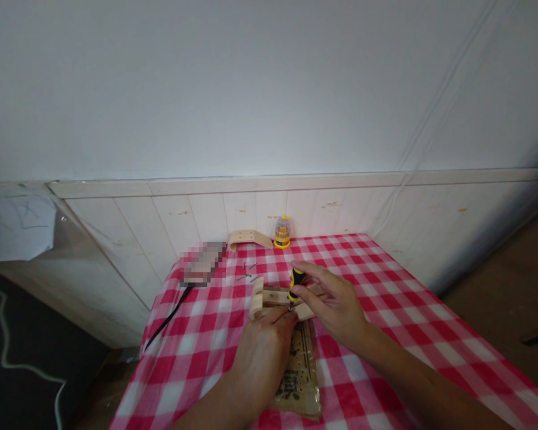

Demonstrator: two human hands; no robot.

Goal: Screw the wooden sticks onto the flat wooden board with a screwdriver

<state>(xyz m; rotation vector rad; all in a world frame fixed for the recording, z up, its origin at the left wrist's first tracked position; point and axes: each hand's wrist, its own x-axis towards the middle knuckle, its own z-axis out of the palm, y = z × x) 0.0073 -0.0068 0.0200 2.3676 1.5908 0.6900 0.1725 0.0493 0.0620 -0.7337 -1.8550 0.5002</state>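
Observation:
My right hand (pixel 336 301) grips a short screwdriver (pixel 295 283) with a black and yellow handle, held upright with its tip down on a pale wooden assembly (pixel 269 297) lying on the red and white checked tablecloth (pixel 385 286). My left hand (pixel 262 352) rests at the near edge of that wooden piece, its fingers curled against the wood by the screwdriver tip. A brown printed packet (pixel 301 376) lies under my left hand. Several loose screws (pixel 248 272) lie just beyond the wood.
A curved wooden part (pixel 250 238) and a yellow-based bit holder (pixel 282 232) stand at the table's far edge by the panelled wall. A blurred box (pixel 202 264) sits far left, with a black cable (pixel 170 316) running off the table edge.

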